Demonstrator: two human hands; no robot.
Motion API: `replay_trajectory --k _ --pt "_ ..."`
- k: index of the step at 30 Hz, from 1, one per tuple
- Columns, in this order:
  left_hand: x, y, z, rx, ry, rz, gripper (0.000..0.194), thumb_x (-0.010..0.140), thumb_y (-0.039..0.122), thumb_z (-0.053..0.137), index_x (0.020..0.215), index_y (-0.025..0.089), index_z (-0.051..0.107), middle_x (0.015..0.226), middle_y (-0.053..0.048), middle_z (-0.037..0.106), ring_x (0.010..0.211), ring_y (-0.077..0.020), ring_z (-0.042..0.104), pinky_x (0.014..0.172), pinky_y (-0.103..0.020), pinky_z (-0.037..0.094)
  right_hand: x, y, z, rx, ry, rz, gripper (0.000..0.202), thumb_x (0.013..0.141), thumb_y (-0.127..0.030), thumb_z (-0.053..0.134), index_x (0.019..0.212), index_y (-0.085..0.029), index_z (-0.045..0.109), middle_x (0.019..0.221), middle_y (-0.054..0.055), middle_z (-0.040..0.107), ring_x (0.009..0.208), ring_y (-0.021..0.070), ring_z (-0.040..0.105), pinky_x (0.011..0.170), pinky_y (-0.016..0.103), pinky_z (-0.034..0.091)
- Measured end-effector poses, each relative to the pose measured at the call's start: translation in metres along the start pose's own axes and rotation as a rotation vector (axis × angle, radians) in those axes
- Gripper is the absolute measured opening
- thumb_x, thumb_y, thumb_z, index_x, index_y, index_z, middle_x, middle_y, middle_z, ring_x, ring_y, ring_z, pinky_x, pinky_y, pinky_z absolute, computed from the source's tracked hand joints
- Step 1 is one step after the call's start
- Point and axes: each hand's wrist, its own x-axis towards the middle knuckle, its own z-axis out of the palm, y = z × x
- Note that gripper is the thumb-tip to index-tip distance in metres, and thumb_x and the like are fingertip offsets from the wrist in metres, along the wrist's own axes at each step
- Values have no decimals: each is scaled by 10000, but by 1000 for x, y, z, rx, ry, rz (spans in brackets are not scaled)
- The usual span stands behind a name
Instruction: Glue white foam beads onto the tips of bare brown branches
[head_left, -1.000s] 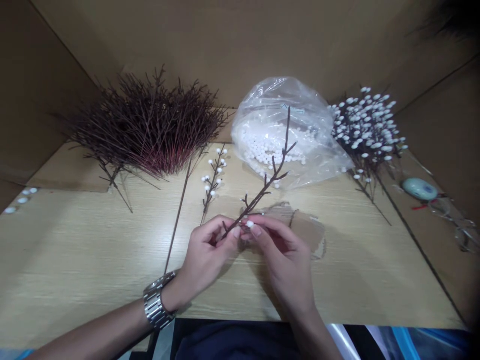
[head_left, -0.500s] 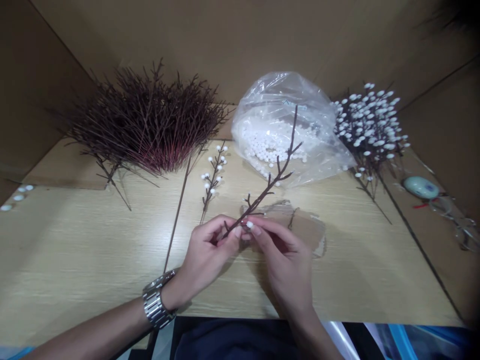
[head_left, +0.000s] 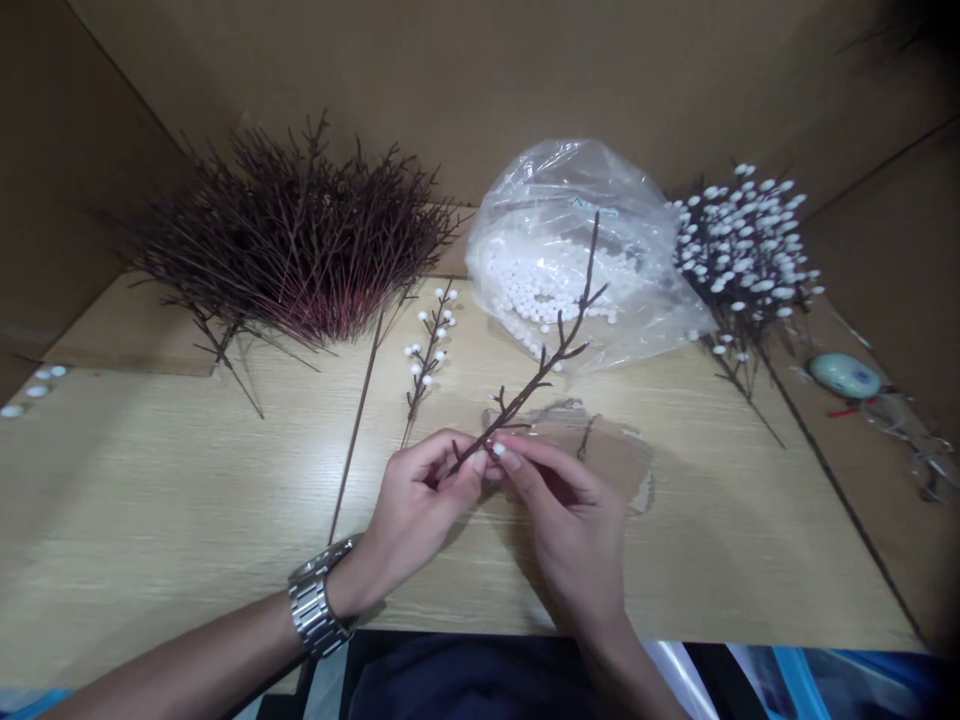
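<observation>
We see the twig point(head_left: 541, 375) held above the bench point(head_left: 225, 520), its forked end pointing away from us. The left hand point(head_left: 424, 500) has a narrow grip on its lower part, perhaps to keep it steady. The right hand point(head_left: 574, 520) pinches what seems a white bead point(head_left: 499, 449), just beside the twig. Farther, the bag of beads point(head_left: 570, 180) lies between the bare twigs point(head_left: 307, 230) and the beaded twigs point(head_left: 750, 240), probably so these do not mix.

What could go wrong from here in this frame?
The right hand pinches a small white bead at its fingertips, so the bead might slip and roll away. The left hand grips the brown twig low, leaving its upper branches unsupported, so it could twist under pressure.
</observation>
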Motion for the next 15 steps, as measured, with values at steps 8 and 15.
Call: replay_trajectory --k 8,15 --pt "1 0 1 13 0 -10 156 940 289 653 856 184 733 691 0 709 509 -95 451 445 -208 341 0 1 0 -11 -7 5 153 880 -231 751 965 -334 828 986 15 812 908 196 760 758 319 654" --pt "1 -1 1 29 -1 12 207 954 332 647 839 178 723 681 7 677 510 -96 440 449 -207 337 2 1 0 -8 -14 6 142 875 -232 757 960 -320 831 980 19 811 881 190 760 753 311 655"
